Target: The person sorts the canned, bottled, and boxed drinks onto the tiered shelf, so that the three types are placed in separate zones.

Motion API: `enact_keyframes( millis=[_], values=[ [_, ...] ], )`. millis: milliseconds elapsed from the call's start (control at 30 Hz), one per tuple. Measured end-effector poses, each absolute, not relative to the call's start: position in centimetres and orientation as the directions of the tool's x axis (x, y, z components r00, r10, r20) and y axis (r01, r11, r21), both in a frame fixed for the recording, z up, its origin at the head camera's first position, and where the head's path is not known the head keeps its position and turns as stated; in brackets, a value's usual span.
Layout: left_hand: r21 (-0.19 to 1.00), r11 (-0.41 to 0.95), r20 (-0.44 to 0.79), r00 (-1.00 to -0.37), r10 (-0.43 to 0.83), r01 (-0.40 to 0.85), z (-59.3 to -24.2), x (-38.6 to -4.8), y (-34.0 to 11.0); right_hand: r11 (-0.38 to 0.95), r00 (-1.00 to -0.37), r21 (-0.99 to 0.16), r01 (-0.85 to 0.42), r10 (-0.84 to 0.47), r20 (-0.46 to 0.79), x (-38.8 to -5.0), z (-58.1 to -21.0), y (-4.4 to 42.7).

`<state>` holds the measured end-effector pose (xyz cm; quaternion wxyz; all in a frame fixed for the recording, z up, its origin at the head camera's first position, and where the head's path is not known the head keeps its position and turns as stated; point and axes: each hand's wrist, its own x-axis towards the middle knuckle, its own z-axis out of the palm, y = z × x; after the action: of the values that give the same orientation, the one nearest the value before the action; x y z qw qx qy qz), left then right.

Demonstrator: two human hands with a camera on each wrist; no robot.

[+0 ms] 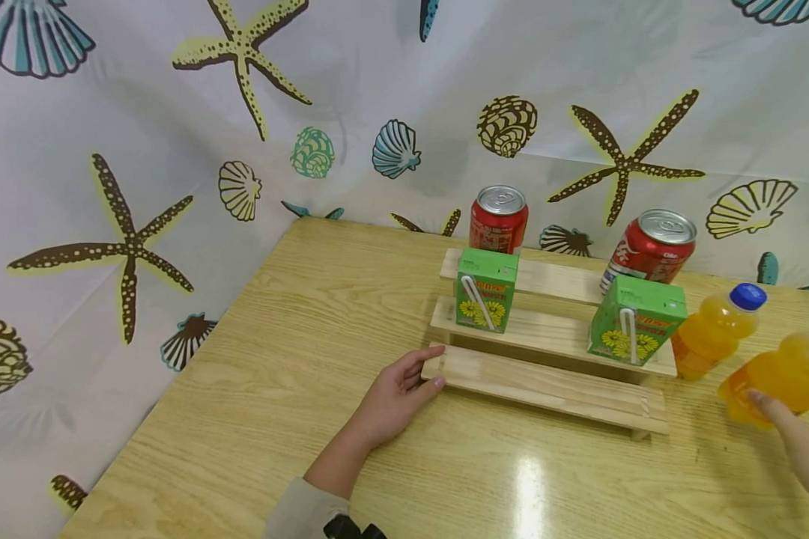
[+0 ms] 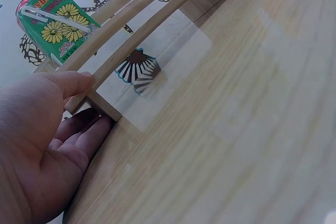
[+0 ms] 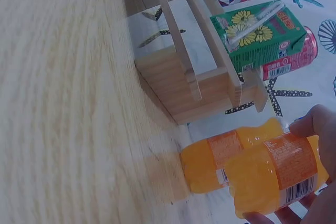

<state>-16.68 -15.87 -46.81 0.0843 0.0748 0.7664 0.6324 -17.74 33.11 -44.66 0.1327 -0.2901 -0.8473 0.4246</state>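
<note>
A three-step wooden display rack [image 1: 546, 385] stands on the table. At the left end of its lowest step, my left hand [image 1: 394, 400] holds the board, thumb on top in the left wrist view, with some fingers partly hidden behind the rack's end. On the right, my right hand [image 1: 798, 449] grips a bottle of orange drink [image 1: 778, 382], which leans in the grasp. A second orange drink bottle [image 1: 711, 333] with a blue cap stands between it and the rack. Two green drink cartons [image 1: 485, 290] with straws are on the middle step.
Two red soda cans [image 1: 499, 221] stand at the back, on the top step, one near each end. Behind the table hangs a white cloth [image 1: 350, 67] printed with shells and starfish. Bare wooden tabletop [image 1: 276, 322] extends left of the rack.
</note>
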Motion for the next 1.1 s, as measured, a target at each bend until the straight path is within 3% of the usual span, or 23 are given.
enact_keyframes(
  millis=[133,333,433,633,700,933,1100],
  values=[
    [0.982,0.191,-0.035,-0.975,0.22,0.008,-46.8,-16.6,-15.9,0.46,-0.798,-0.812,0.359,0.603,-0.011,-17.9,-46.3,34.1],
    [0.982,0.19,-0.031,-0.974,0.223,0.013,-46.8,-16.7,-15.9,0.455,-0.811,-0.841,0.292,0.585,0.035,-15.2,-41.3,29.1],
    [0.982,0.189,-0.03,-0.974,0.226,0.014,-46.8,-16.6,-15.9,0.463,-0.819,-0.846,0.265,0.572,0.057,-14.7,-40.8,28.3],
    [0.982,0.186,-0.032,-0.974,0.223,0.01,-46.8,-16.6,-15.9,0.559,-0.839,-0.829,0.013,0.458,0.296,-14.3,-41.3,27.9],
    [0.983,0.186,-0.029,-0.974,0.225,0.013,-46.9,-16.7,-15.9,0.57,-0.839,-0.822,-0.017,0.439,0.321,-14.2,-41.3,27.8],
    [0.981,0.195,-0.03,-0.974,0.226,0.015,-47.0,-16.7,-15.9,0.542,-0.863,-0.832,0.119,0.47,0.183,-14.0,-40.9,27.4],
    [0.98,0.197,-0.03,-0.974,0.223,0.015,-46.9,-16.7,-15.9,0.533,-0.864,-0.837,0.123,0.472,0.174,-13.7,-40.5,27.1]
  ],
)
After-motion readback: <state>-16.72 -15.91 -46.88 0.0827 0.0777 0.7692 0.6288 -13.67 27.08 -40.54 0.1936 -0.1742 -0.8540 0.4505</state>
